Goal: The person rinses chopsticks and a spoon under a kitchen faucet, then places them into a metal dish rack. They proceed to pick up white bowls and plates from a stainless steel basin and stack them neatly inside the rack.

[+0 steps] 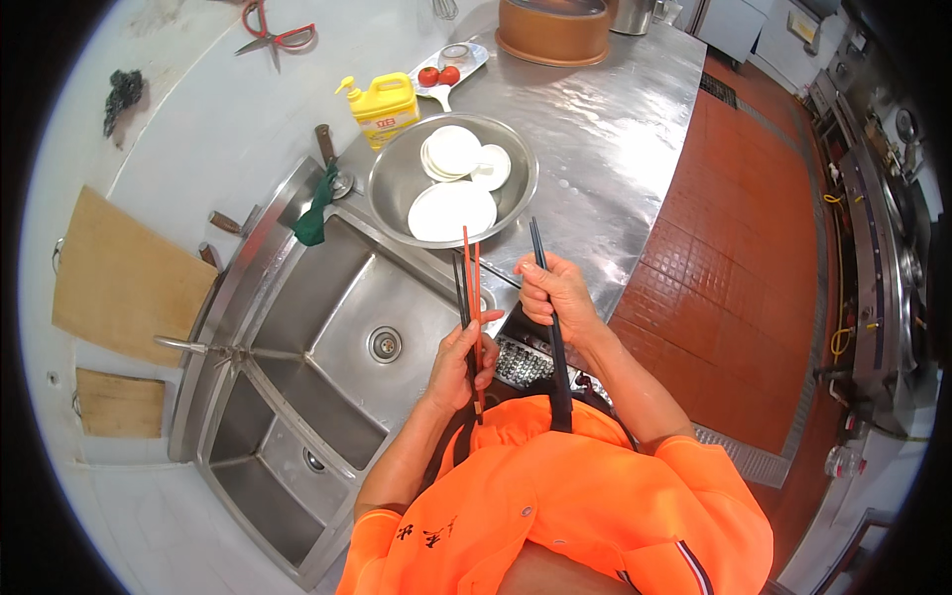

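Note:
In front of my body, my left hand point(459, 359) is closed round a few chopsticks: a red pair point(469, 260) and dark ones beside it. Their tips point up toward the basin. To its right, my right hand point(558, 290) grips black chopsticks point(557, 357), tips upward and thick ends down by my waist. Just beyond both hands stands a wide steel basin point(528, 188) on the counter. It holds several white plates point(451, 210), some overlapping.
A double steel sink point(342, 307) with a faucet point(183, 344) lies at the left. Behind the basin are a yellow pump jug point(387, 107), a white tray point(478, 61) with two tomatoes, and a brown round pot point(553, 35). The steel counter point(595, 129) borders a red tiled floor point(714, 238).

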